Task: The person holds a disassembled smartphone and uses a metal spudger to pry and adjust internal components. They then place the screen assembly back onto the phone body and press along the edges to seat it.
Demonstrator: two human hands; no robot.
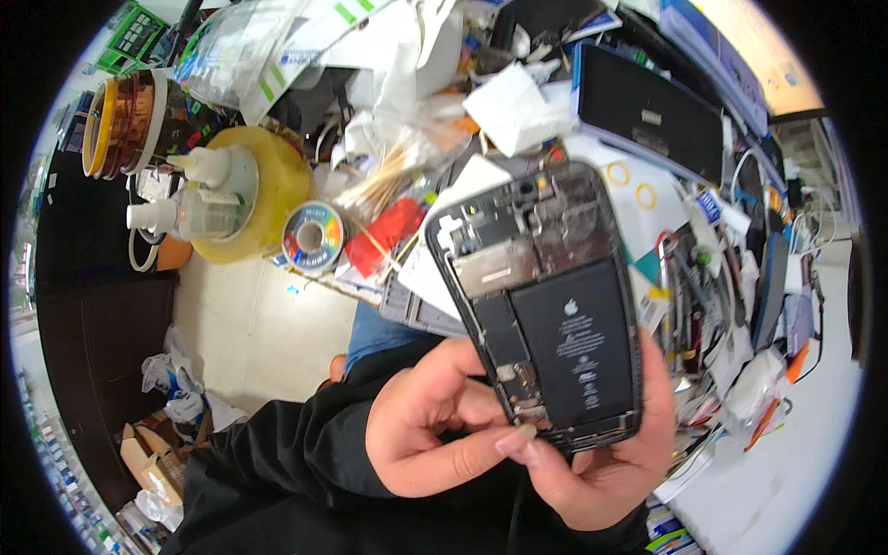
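Note:
An opened smartphone (555,305) with its inside facing up is tilted in front of me, showing a large black battery (583,347), small boards and metal shields. My right hand (610,472) wraps round its lower right side and bottom edge. Against the lower left corner lies my left hand (435,425), its thumb and fingers pinching there. Both thumbtips meet at the bottom edge near the charging port end. Whether the left fingertips also hold some small part is hidden. The phone's underside is out of sight.
Cluttered bench all around: a solder spool (313,237), a yellow round container (296,176) with dispenser bottles (217,215), wooden sticks (381,180) in a bag, and a white tissue block (518,106). A dark tablet-like device (652,116) lies back right; tweezers and tools (684,305) crowd the right.

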